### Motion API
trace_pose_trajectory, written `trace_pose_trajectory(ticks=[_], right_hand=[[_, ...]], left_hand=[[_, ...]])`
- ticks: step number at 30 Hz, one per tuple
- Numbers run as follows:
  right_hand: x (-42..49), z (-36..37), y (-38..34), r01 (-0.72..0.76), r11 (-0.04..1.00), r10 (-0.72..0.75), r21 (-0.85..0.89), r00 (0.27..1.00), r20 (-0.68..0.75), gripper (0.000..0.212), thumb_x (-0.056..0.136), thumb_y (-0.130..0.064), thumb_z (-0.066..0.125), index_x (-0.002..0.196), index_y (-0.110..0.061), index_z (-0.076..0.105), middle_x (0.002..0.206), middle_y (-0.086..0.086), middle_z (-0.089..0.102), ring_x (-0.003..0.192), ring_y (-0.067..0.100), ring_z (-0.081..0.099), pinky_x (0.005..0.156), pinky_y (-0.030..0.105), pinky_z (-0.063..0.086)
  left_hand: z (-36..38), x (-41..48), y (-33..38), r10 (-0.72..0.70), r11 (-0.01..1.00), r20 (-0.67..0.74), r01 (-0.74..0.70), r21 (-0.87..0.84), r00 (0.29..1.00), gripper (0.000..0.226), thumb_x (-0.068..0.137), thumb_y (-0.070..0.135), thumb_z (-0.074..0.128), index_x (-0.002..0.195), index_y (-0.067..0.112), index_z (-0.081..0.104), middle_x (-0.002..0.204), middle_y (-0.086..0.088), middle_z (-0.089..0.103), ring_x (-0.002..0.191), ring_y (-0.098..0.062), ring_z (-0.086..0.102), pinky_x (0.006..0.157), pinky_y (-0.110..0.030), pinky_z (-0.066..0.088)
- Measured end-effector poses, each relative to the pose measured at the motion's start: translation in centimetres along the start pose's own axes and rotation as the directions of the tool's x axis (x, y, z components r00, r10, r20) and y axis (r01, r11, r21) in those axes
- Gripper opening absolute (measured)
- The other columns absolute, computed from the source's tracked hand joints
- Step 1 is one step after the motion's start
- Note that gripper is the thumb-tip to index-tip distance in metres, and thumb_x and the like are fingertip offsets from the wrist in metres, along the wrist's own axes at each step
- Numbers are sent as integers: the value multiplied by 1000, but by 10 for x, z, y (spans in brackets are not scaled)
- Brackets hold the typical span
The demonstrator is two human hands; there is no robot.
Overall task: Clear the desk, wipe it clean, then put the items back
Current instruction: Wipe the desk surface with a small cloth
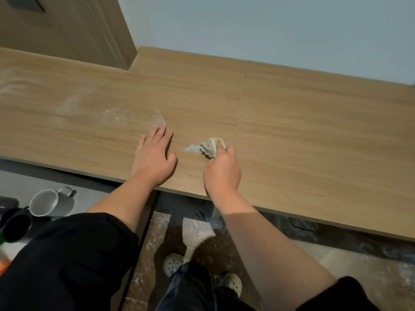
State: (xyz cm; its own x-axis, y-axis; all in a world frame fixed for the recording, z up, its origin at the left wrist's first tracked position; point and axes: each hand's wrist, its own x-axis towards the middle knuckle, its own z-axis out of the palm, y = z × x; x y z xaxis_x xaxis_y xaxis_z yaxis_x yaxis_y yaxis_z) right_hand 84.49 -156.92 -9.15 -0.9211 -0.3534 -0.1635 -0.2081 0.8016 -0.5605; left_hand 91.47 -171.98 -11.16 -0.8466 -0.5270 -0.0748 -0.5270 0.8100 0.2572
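cloth vs grip: i've got the crumpled rag [211,148] bunched in the right grip [222,169], fingers curled round it. the rag pokes out past the knuckles and sits on the table [314,131].
left grip [155,157]: spread flat, palm down on the table, near the rag's left, holding nothing.
smear [192,149]: small and white, touching the rag's left side, between my two grips.
dust film [132,117]: pale powder just beyond the left fingertips, with fainter streaks further left.
edges: both wrists cross the table's near edge, and a wall runs along the far side.
room: the wood stretches wide to the rag's right.
rag look: whitish, wrinkled, grey folds, yellow tinge on top.
floor: grey mug [45,203] and black mug [16,223] at lower left.
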Motion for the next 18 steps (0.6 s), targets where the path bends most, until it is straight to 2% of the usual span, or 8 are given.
trace_pose_trajectory(ticks=[2,4,7,9,12,15,18], right_hand=[[8,-9,0,-35,984,25,173,998,61,39,98,-12,43,136,-14,50,115,2,46,78,17,58,67,33,56],[23,-29,12,-48,969,45,244,999,19,28,98,-11,42,120,-8,60,116,4,47,72,15,55,59,27,52],[47,-60,41,-108,990,121,93,981,-152,26,97,-9,42,114,-6,62,118,8,47,78,19,53,68,33,48],[52,-63,51,-155,986,144,-54,974,-176,29,97,-10,44,122,-6,59,114,7,47,80,19,52,71,35,49],[52,-44,43,-44,982,24,-183,993,-111,39,96,-11,44,135,-10,50,113,7,47,84,21,52,73,38,51],[55,-27,19,42,987,-49,-154,998,-40,42,96,-9,40,138,-12,48,116,8,46,80,23,48,67,34,40],[56,-18,5,142,976,-136,-167,990,46,43,95,-7,38,138,-10,47,124,10,44,92,30,54,69,34,39]], left_hand=[[-1,0,0,3,1000,1,-3,13,1000,61,98,29,39,155,19,21,164,0,9,151,-14,2,123,-38,1],[-1,0,0,5,1000,4,-5,11,1000,61,98,29,38,156,19,21,164,0,9,151,-13,1,123,-38,1],[-1,-1,0,3,1000,6,-3,7,1000,61,99,30,37,156,20,19,164,1,7,151,-12,0,123,-37,0],[0,-1,-1,4,1000,8,-4,11,1000,61,99,31,36,156,21,19,164,1,7,151,-12,-1,123,-37,-1],[0,-1,-2,4,1000,3,-4,12,1000,60,99,32,35,156,21,19,165,1,6,151,-12,-1,123,-36,-2],[0,0,-1,2,1000,-5,-2,-6,1000,60,99,30,36,156,20,20,164,1,7,151,-12,-1,123,-36,-2],[0,-1,-1,4,999,-18,-5,-37,1000,59,99,28,37,156,19,22,164,1,8,151,-12,0,123,-35,-1]])
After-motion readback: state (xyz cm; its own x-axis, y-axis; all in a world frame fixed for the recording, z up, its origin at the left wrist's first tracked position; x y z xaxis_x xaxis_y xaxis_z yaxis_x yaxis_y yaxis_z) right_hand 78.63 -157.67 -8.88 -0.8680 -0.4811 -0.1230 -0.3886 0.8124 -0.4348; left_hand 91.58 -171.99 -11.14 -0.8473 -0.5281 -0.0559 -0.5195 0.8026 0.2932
